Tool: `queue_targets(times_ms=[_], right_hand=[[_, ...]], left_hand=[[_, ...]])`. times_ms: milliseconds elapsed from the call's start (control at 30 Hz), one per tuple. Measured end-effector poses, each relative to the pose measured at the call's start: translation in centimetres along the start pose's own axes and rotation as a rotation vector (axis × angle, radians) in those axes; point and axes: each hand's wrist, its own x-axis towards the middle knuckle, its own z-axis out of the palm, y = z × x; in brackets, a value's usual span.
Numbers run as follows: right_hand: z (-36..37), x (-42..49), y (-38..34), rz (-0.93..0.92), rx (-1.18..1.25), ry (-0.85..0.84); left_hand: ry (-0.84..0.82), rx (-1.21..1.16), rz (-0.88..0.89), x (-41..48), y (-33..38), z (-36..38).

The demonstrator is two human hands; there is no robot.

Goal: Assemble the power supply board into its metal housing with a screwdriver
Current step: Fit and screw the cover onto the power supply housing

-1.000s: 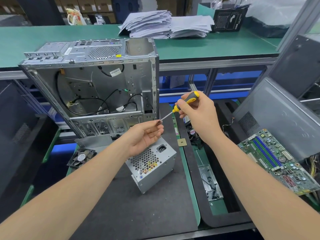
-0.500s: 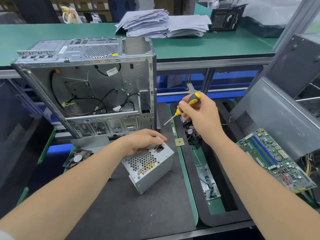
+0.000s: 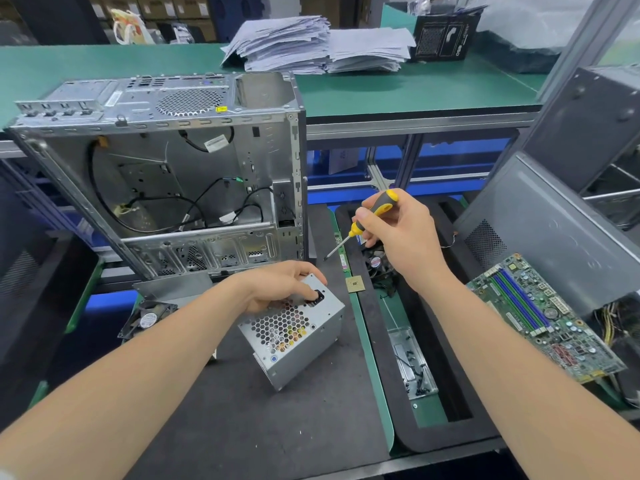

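A silver power supply box [image 3: 294, 336] with a honeycomb grille lies tilted on the dark mat in the middle. My left hand [image 3: 280, 287] rests on its top edge, fingers curled over the black socket. My right hand [image 3: 403, 233] grips a yellow and black screwdriver [image 3: 365, 220], its tip pointing down left above the mat, clear of the box. An open metal computer case [image 3: 194, 174] with loose black cables inside stands behind the box.
A small fan [image 3: 149, 318] lies left of the box. A square chip [image 3: 355, 284] sits on the mat's green edge. A tray of screws [image 3: 414, 367] and a green motherboard [image 3: 543, 320] lie to the right. Grey side panels [image 3: 554, 230] lean at far right.
My left hand dropped from the screwdriver tip down onto the top of the power supply box. My right hand with the screwdriver has barely shifted.
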Motion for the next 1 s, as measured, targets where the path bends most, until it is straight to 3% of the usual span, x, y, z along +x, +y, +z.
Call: queue_targets(times_ms=[267,467,1000], right_hand=[[0.16,-0.14,0.03,0.005,-0.002,-0.008],[0.12,-0.10,0.01,0.007,-0.017,-0.008],[0.20,-0.17,0.09,0.020,-0.008,-0.020]], left_hand=[[-0.126,-0.176,0.033,0.13,-1.14,-0.92],[-0.091,-0.153,0.002,0.32,-0.50,-0.37],[-0.200,-0.341,-0.044,0.03,-0.97,-0.89]])
